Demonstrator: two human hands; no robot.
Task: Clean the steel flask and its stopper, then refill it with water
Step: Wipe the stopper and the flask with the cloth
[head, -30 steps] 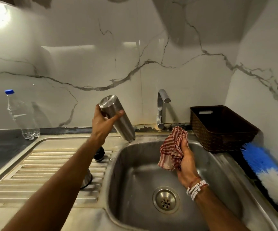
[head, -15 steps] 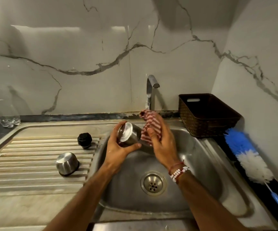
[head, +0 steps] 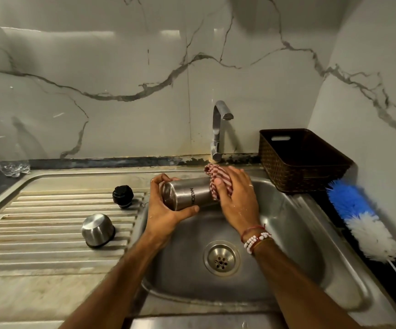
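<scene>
held high a second before, the steel flask (head: 187, 195) had come down and swung flat over the sink (head: 287, 233), base toward nine o'clock. the left hand (head: 166, 210) gripped that base end, fingers curled round it, while the right hand (head: 237, 198) clutched the striped cloth (head: 216, 176) wrapped round the end at three o'clock. the black stopper (head: 122, 196) sat on the drainboard (head: 49, 245) at nine o'clock of the flask, the steel cap (head: 98, 230) at about eight, both well apart from the hands.
</scene>
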